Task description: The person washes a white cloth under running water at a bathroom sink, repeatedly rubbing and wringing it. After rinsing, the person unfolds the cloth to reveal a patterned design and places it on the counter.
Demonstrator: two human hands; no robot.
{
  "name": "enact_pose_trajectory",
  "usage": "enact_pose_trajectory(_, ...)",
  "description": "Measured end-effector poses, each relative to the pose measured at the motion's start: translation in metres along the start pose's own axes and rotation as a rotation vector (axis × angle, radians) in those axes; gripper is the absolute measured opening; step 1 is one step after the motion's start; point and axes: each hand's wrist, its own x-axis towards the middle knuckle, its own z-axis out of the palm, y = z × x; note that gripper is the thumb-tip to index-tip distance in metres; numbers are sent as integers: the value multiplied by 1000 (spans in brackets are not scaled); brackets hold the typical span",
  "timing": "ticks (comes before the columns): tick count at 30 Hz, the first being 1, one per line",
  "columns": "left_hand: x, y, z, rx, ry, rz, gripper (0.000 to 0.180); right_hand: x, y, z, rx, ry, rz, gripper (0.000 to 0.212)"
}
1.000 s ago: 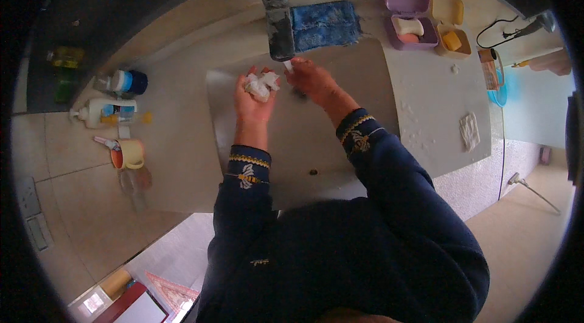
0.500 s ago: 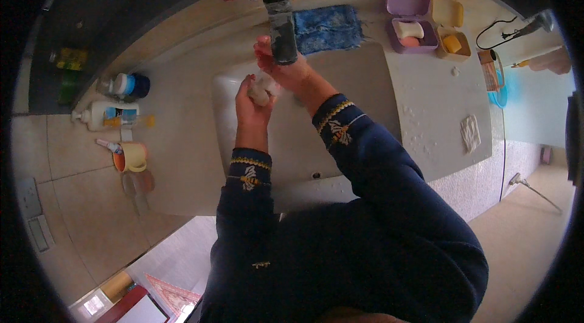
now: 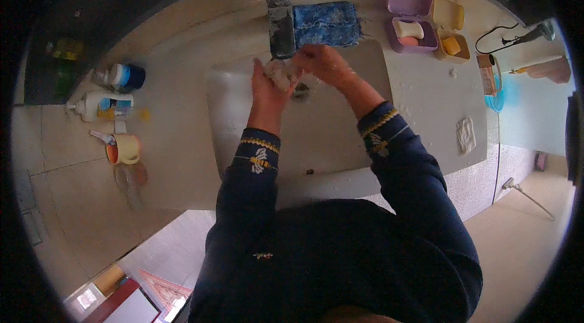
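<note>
Pale sink basin (image 3: 331, 131) spread out nearest, and over it the work looked midway: whitish wad (image 3: 280, 72) in hand, not yet put down! Left hand (image 3: 267, 95) cupped it, fingers curled around; right hand (image 3: 325, 64) bunched up close, its pinch too blurred to tell. Beyond came black faucet (image 3: 281, 31), blue cloth (image 3: 326, 24) alongside.

"How's the light on the counter (image 3: 176, 159)?"
"Dim and fairly even; brighter beyond its right edge, darkest past its back-left corner."
"Sharpness?"
"Grainy, soft; the left hand (image 3: 267, 95) and right hand (image 3: 325, 66) slightly smeared."
"Distortion?"
"Strong: the counter's back edge bows, inside a black rim."
</note>
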Motion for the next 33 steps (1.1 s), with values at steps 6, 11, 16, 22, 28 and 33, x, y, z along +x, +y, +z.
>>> enact_pose_trajectory(6,55,-12,-36,1464,-106,593,28,9,-12,-47,113,238,-83,22)
enact_pose_trajectory(11,66,-15,-43,1127,-44,587,21,20,-74,-52,735,221,-186,20)
enact_pose_trajectory(16,59,-17,-9,135,-4,60,13,37,-103,-52,501,209,-304,25)
enact_pose_trajectory(22,73,-14,-41,433,90,172,23,48,-106,-45,421,167,-310,26)
enact_pose_trajectory(28,41,-19,-5,367,258,137,32,47,-103,-45,528,143,-285,24)
enact_pose_trajectory(33,38,-15,-5,229,182,104,25,47,-104,-44,535,142,-288,25)
